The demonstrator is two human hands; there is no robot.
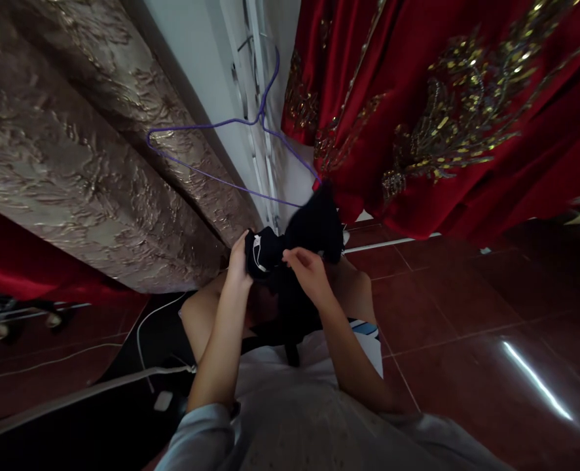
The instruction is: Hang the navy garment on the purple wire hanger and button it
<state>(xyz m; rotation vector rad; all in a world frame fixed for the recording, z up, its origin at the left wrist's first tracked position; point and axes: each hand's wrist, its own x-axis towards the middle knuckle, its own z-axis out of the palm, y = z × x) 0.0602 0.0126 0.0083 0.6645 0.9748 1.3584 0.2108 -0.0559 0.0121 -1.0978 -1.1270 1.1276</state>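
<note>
Dark cloth (312, 229), bunched between both hands (309, 271), above bare thighs (201, 314)

Head view: I look from the wearer's head, down past the grey shirt (294, 418).
Facing: forward, over left hand (239, 258) and right hand (309, 271), to the purple hanger (262, 113).
Nearness: shirt closest, hanger farther.

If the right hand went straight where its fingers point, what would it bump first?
The right hand would probably bump the dark cloth in the left hand; depth is hard to judge.
</note>
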